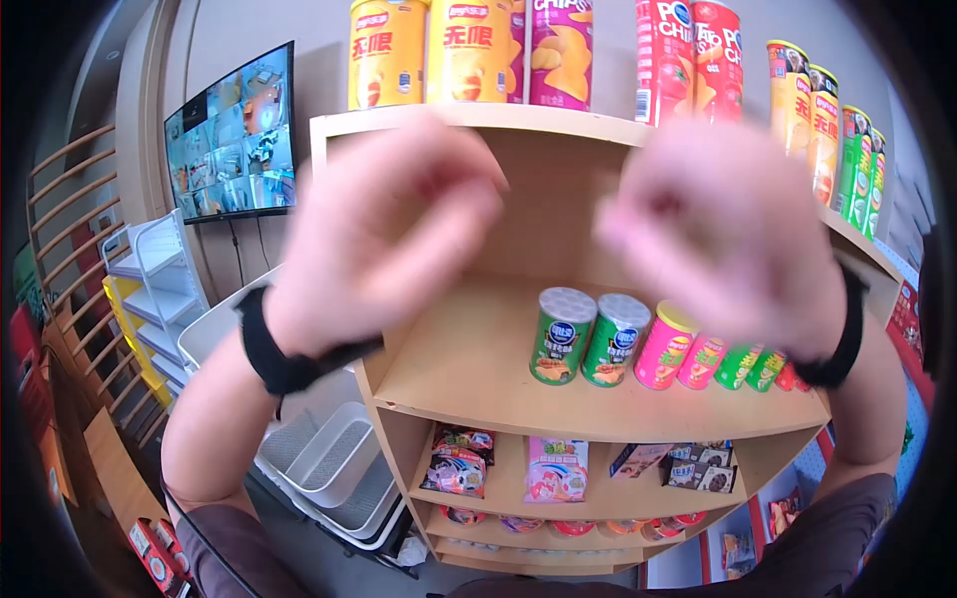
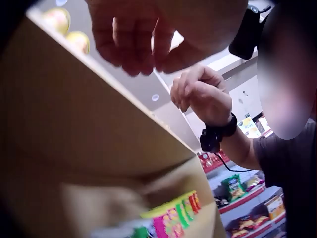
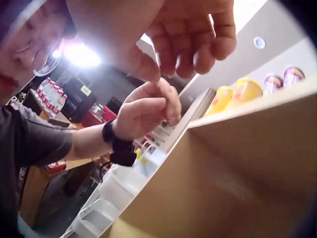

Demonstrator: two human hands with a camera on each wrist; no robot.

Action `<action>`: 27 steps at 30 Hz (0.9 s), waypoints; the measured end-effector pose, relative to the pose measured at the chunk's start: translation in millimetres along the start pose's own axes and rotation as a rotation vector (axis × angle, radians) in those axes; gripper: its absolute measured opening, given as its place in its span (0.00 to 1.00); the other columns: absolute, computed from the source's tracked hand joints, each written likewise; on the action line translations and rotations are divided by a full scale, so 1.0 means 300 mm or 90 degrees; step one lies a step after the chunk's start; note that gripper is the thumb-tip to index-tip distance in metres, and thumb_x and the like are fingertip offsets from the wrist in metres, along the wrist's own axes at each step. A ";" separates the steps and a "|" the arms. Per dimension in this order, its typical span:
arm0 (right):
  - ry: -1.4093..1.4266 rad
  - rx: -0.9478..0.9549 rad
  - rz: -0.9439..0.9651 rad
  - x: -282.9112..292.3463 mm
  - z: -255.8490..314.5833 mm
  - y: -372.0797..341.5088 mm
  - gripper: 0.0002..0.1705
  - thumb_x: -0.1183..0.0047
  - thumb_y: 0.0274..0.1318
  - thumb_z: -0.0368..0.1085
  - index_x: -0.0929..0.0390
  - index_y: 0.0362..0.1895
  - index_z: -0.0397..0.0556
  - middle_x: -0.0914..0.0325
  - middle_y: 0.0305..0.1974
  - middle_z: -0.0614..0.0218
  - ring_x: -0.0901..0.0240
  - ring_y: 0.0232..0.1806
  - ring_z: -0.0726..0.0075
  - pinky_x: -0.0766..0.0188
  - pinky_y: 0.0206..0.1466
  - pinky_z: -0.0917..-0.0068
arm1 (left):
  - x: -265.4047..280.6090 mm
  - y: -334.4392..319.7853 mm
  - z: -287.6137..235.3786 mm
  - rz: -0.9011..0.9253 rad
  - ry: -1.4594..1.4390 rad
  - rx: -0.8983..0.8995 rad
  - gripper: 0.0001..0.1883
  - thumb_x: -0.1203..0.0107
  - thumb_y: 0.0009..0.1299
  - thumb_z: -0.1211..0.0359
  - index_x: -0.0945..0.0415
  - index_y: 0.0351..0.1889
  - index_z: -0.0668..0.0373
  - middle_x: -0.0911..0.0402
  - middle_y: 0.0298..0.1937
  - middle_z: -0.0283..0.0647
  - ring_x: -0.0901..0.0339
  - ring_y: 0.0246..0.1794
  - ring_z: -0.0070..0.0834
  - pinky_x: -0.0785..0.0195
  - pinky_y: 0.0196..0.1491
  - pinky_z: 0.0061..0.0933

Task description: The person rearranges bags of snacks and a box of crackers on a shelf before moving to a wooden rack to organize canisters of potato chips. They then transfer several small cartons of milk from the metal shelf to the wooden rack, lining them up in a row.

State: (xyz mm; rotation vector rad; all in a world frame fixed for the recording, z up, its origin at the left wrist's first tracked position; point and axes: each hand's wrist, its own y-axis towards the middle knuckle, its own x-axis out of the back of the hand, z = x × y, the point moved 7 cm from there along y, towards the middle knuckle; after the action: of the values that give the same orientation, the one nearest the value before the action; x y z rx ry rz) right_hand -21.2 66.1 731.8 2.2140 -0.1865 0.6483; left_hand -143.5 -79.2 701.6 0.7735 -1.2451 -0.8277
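Both hands are raised in front of a wooden shelf unit, blurred in the head view. My left hand (image 1: 384, 234) has its fingers loosely bent toward the thumb and holds nothing. Across from it, my right hand (image 1: 723, 224) hangs in the same loosely curled way, also without anything in it. In the left wrist view the fingers of the left hand (image 2: 133, 37) droop. Nearest below the right hand stands a row of small chip cans: two green cans (image 1: 563, 339), pink cans (image 1: 666, 349), and smaller green ones (image 1: 738, 367) partly behind the right wrist.
Tall yellow chip canisters (image 1: 469, 55) and red canisters (image 1: 666, 65) stand on the top board. Lower shelves hold snack bags (image 1: 556, 473) and small boxes (image 1: 698, 468). White baskets (image 1: 334, 458) are at the left, beneath a wall screen (image 1: 234, 135).
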 end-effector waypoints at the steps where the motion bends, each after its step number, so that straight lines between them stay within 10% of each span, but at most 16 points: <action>1: -0.033 0.029 0.104 -0.042 0.030 -0.049 0.12 0.32 0.49 0.36 0.23 0.30 0.48 0.25 0.26 0.65 0.26 0.29 0.61 0.33 0.34 0.63 | -0.092 -0.007 -0.022 0.125 -0.031 0.015 0.17 0.36 0.69 0.70 0.24 0.53 0.66 0.22 0.48 0.45 0.22 0.49 0.36 0.29 0.56 0.35; 11: 0.087 -0.283 0.643 -0.539 -0.224 -0.437 0.44 0.26 0.43 0.53 0.29 0.57 0.37 0.24 0.55 0.44 0.29 0.62 0.41 0.28 0.64 0.52 | -0.734 -0.112 0.174 0.507 -0.051 0.324 0.51 0.34 0.65 0.46 0.46 0.75 0.69 0.36 0.68 0.67 0.36 0.72 0.59 0.38 0.72 0.42; 20: 0.113 -0.388 0.554 -0.544 -0.271 -0.518 0.42 0.25 0.43 0.43 0.32 0.61 0.44 0.30 0.56 0.48 0.27 0.59 0.42 0.25 0.60 0.52 | -0.744 -0.141 0.121 0.355 -0.144 0.310 0.43 0.33 0.64 0.50 0.37 0.71 0.65 0.32 0.62 0.62 0.26 0.59 0.57 0.31 0.64 0.42; 27: 0.243 -0.193 0.238 -0.147 -0.160 -0.341 0.40 0.26 0.38 0.35 0.32 0.57 0.42 0.31 0.52 0.52 0.29 0.56 0.46 0.29 0.60 0.60 | -0.310 0.009 -0.117 0.067 -0.036 0.086 0.41 0.29 0.60 0.56 0.34 0.67 0.66 0.26 0.54 0.54 0.20 0.54 0.49 0.25 0.57 0.44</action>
State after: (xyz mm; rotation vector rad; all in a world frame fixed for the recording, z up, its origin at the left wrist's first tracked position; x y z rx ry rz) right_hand -43.4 166.3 667.3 1.7397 -0.4738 1.1523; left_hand -119.9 4.6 653.5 0.7899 -1.3907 -0.6891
